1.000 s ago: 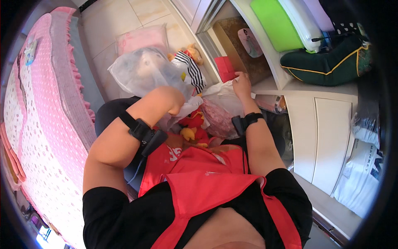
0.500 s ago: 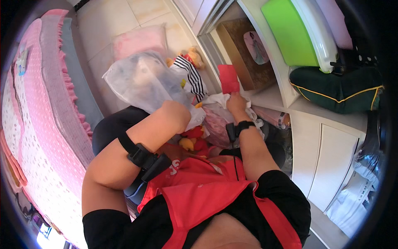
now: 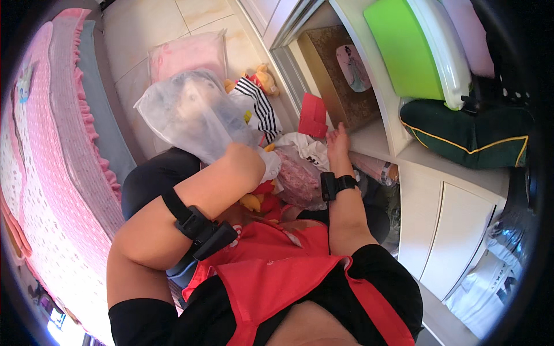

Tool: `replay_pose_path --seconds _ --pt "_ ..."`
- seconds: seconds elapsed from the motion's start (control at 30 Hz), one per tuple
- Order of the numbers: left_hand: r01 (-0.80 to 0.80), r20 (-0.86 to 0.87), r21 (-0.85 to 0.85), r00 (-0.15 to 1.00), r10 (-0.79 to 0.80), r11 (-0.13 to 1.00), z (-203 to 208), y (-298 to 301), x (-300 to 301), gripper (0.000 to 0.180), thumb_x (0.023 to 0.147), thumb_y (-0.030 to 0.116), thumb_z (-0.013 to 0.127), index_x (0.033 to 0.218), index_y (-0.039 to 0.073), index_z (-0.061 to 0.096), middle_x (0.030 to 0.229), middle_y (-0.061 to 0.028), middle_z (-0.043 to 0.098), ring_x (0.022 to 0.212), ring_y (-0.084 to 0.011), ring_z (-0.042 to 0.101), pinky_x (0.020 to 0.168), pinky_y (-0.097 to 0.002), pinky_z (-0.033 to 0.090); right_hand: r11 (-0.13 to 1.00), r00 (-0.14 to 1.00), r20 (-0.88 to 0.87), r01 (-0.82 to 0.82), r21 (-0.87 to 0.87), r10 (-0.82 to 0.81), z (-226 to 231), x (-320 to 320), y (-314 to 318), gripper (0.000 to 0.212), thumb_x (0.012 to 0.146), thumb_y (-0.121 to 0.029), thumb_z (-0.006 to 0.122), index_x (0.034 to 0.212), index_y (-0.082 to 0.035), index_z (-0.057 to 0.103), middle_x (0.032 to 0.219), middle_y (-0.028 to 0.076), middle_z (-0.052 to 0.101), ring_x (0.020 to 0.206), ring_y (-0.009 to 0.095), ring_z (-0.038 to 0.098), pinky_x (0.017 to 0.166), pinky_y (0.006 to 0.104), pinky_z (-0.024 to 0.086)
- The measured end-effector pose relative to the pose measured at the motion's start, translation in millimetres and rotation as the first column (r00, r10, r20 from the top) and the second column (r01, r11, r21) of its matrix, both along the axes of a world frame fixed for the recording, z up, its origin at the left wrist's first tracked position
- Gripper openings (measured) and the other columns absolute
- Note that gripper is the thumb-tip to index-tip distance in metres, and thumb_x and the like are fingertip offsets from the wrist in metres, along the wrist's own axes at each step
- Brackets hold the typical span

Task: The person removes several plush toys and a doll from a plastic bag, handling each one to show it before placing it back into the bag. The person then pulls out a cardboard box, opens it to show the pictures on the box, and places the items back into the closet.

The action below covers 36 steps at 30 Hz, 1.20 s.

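Take the cloudy plastic bag in front of you as your landmark. Largest of all is the bed with its pink-and-white cover, left of the bag. The white cabinet stands to the bag's right. Next comes the bag itself, with something pale and rounded showing through it. Well off to its right lie a dark green cushion-like piece with yellow piping and a bright green box with a white edge. Nearer the bag, on its right and farther from you, a brown box sits in an open cabinet compartment. A pink wrapped bundle lies just beyond the bag, and a clear pack with pink contents lies right of it, nearer you. A black-and-white striped cloth is just beside the bag's right side.

The red packet is farther right of the bag, past that cloth. Your right hand, also right of the bag, is beside the packet's lower edge, fingers extended and loosely parted; you cannot tell whether they touch. Your left hand is at the bag's near right corner, bent away with its fingers hidden, so its grip cannot be told.
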<state>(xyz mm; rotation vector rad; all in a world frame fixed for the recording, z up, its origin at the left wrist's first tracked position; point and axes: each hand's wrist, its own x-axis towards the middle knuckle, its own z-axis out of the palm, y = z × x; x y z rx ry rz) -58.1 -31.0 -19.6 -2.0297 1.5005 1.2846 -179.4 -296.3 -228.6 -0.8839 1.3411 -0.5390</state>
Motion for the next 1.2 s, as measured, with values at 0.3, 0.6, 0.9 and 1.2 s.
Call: replay_pose_path --seconds 0.3,0.6,0.9,1.2 --pt "-0.040 -0.066 -0.018 0.997 0.039 0.999 -7.3 11.1 1.3 0.017 0.068 0.016 0.062 0.083 0.012 0.068 0.087 -0.0072 0.065 0.085 -0.0226 0.062 0.068 -0.0354 0.047 0.821 0.868 0.144 0.379 0.427 -0.475 -4.8 15.9 -47.3 0.059 0.075 -0.060 0.048 0.106 -0.010 0.046 0.100 0.009 0.047 0.083 0.019 0.047 0.065 0.0314 0.043" --pt "-0.045 -0.066 -0.090 0.997 0.039 0.995 -11.7 9.6 3.2 0.017 0.064 0.016 0.065 0.080 0.011 0.068 0.080 -0.0077 0.065 0.079 -0.0241 0.063 0.064 -0.0345 0.048 0.726 0.851 -0.006 0.452 0.518 -0.525 3.5 28.6 -44.2 0.065 0.074 -0.065 0.044 0.111 -0.012 0.042 0.102 0.009 0.048 0.079 0.022 0.054 0.067 0.0354 0.043" --pt "-0.046 -0.050 -0.136 0.998 0.040 0.990 -9.4 5.5 5.8 0.014 0.062 0.017 0.065 0.075 0.010 0.068 0.077 -0.0082 0.065 0.075 -0.0237 0.063 0.062 -0.0344 0.048 0.881 0.935 -0.019 0.340 0.331 -0.353 15.7 25.0 -34.9 0.062 0.078 -0.060 0.039 0.121 -0.015 0.038 0.123 0.000 0.040 0.098 0.022 0.047 0.083 0.0430 0.034" --pt "-0.047 -0.053 -0.099 0.998 0.042 0.994 -7.3 4.5 7.9 0.015 0.064 0.017 0.064 0.077 0.010 0.068 0.078 -0.0084 0.065 0.077 -0.0240 0.063 0.062 -0.0343 0.048 0.945 0.914 0.282 0.231 0.230 -0.292 39.8 23.7 -23.7 0.057 0.077 -0.052 0.052 0.122 -0.020 0.038 0.129 0.003 0.035 0.111 0.023 0.033 0.082 0.0375 0.036"
